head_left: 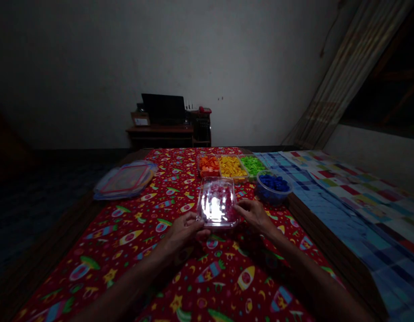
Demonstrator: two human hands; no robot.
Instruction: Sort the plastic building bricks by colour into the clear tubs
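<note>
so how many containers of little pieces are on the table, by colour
orange tub: 1
yellow tub: 1
green tub: 1
blue bowl: 1
pink lidded box, held at its sides by the left hand and right hand: 1
total: 5

Glare blurs pink pieces inside the clear box.

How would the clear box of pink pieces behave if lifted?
The clear box looks thin and glossy, so probably light, somewhat flexible and slippery. It is low and wide, so unlikely to tip. The loose pink pieces inside would likely shift when tilted; left hand and right hand touch opposite sides.
</note>
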